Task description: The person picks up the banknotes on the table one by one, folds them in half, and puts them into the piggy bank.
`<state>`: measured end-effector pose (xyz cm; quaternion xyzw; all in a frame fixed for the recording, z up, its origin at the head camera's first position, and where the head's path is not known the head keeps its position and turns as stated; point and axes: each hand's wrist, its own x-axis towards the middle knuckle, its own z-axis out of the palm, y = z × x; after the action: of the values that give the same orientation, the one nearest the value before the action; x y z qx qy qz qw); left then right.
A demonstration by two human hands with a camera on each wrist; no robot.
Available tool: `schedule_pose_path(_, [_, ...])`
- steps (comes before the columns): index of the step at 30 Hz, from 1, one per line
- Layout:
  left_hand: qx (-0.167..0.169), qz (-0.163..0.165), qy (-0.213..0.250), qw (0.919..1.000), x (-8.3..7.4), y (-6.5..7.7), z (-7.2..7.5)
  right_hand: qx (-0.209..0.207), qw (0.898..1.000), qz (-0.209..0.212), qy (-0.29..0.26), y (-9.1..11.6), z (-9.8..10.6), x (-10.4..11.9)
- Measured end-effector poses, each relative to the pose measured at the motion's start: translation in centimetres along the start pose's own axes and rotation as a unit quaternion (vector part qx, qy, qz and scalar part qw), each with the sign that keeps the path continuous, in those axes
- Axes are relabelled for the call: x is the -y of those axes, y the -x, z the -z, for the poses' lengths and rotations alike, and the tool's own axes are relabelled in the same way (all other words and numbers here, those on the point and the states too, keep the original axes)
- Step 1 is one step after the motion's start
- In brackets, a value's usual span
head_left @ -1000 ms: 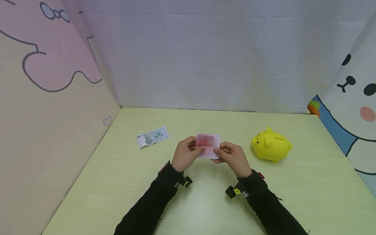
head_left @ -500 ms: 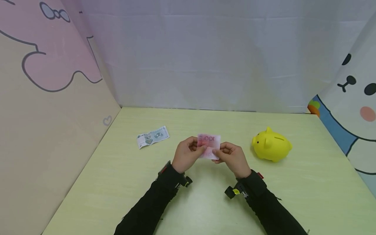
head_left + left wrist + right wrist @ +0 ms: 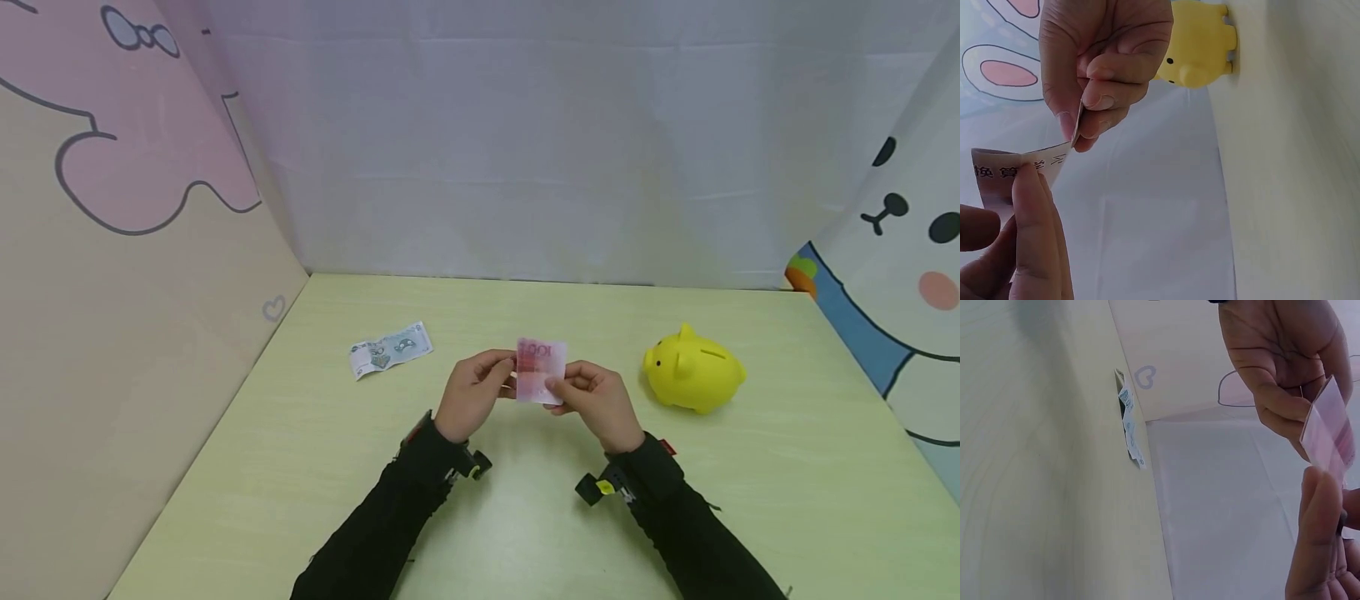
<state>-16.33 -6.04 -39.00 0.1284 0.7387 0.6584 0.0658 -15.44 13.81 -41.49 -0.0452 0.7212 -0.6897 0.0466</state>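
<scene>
Both hands hold a pink banknote (image 3: 540, 372) marked 100 above the middle of the table. My right hand (image 3: 600, 400) pinches its right edge, thumb on the near face and fingers behind. My left hand (image 3: 476, 392) has its fingers curled at the left edge, the thumb tip beside that edge. In the left wrist view the note (image 3: 1000, 178) bends between the left thumb (image 3: 979, 228) and fingers (image 3: 1035, 219), with printed characters showing. The right wrist view shows the note (image 3: 1329, 422) nearly edge-on, partly covering the left fingers.
A greenish banknote (image 3: 392, 350) lies creased on the table at the back left. On the right stands a yellow piggy bank (image 3: 693, 369) with a slot on its back. A pale curtain (image 3: 525, 150) closes off the table's far edge.
The left thumb has slid off the note's front face to its left edge. The pink note has shifted slightly right and looks narrower. The right hand is almost still.
</scene>
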Motion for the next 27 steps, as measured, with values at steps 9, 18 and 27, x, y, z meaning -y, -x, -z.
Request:
schedule_pose_path(9, [0.031,-0.024,0.028,0.9988,0.22,-0.15,-0.01,0.005,1.0,0.002,-0.001,0.05,0.01,0.09])
schedule_pose_path(18, [0.005,-0.017,-0.022,0.9996,0.32,-0.17,-0.12,0.012,1.0,0.009,-0.004,0.26,-0.19,0.29])
schedule_pose_path(27, [0.045,-0.001,-0.034,0.9984,0.6,-0.14,-0.12,0.031,0.999,0.032,0.002,0.38,-0.18,0.15])
